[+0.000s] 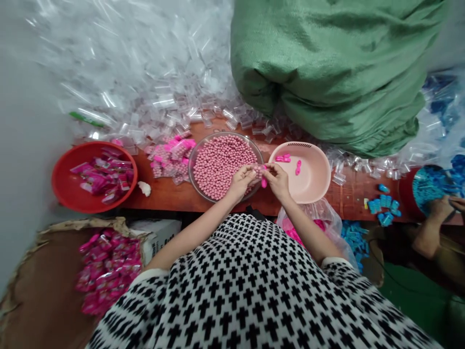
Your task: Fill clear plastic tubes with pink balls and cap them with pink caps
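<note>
- Head view: as landmark, a round see-through bowl (190,165) full of small round pink beads (221,157), set on a reddish-brown wooden desk (163,194).
- Over the bowl's right side: left hand (241,182), fingers pinched together on a small clear plastic packet (257,168) with pink beads inside.
- Just right of the bowl: right hand (278,180), fingers clamped on a bright pink rounded plastic piece (264,182) at the packet's end. Cannot tell whether joined or merely touching.
- Farther right of the bowl: a pale peach oval plastic tub (308,186), holding a few more pink pieces (298,167).
- Close by the bowl's left edge: a heap of clear bead-filled packets with pink parts (174,157).
- Beyond the bowl: loose clear plastic sleeves (174,102); beyond and to the right, a bulging green woven sack (327,72).
- Likeliest trouble: beads spilling from a tilted or over-squeezed packet, if open at one end. Probably harmless into the bowl, but lost off the desk's near edge.
- Also possible: dropping the pink piece through a slack or crooked pinch, or nudging the bowl with a forearm.
- Less likely: sleeves pushed towards the bowl by a sagging sack.
</note>
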`<state>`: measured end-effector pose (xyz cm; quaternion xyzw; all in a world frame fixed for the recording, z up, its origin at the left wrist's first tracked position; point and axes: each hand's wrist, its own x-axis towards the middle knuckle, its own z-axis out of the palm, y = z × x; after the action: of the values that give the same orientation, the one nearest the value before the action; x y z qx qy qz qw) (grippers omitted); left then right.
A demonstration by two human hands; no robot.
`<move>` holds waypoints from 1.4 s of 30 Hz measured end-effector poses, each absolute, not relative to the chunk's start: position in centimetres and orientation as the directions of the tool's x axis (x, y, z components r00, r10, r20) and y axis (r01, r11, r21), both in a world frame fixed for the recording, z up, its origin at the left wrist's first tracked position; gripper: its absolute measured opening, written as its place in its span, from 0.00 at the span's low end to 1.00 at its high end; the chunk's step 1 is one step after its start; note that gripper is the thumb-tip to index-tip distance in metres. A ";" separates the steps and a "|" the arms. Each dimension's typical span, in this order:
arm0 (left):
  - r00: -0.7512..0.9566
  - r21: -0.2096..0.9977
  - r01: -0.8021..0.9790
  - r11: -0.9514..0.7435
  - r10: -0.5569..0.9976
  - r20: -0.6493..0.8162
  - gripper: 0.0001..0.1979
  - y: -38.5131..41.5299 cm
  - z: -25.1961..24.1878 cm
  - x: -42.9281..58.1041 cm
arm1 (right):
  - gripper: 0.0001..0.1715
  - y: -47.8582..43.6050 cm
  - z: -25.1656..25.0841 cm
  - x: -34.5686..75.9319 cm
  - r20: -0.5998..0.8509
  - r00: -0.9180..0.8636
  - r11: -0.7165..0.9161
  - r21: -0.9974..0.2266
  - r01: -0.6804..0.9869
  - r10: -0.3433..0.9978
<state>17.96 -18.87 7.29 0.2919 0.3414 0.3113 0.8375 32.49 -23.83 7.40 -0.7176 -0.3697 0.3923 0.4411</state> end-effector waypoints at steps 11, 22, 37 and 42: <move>0.395 0.809 -0.385 0.445 0.871 -0.291 0.25 -17.9 7.2 14.4 | 0.23 -22.0 8.9 29.5 -0.358 0.239 -0.328 -0.932 -0.156 0.902; 0.386 0.998 0.048 0.028 0.921 -0.044 0.18 -17.0 6.3 10.7 | 0.16 -18.6 12.8 30.2 0.171 -0.222 0.265 -0.810 0.523 0.960; 0.431 0.959 0.134 -0.248 0.886 0.169 0.13 -17.0 7.7 9.1 | 0.02 -19.9 12.8 28.0 0.206 -0.376 0.416 -0.631 0.655 0.904; 0.476 0.925 0.206 -0.319 0.859 0.190 0.14 -16.4 8.0 9.1 | 0.03 -18.7 12.4 28.4 0.181 -0.435 0.448 -0.609 0.654 0.882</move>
<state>9.08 -16.37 8.00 0.7286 0.3654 0.3583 0.4552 28.36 -18.67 12.45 -0.4713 -0.8148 0.2319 0.2453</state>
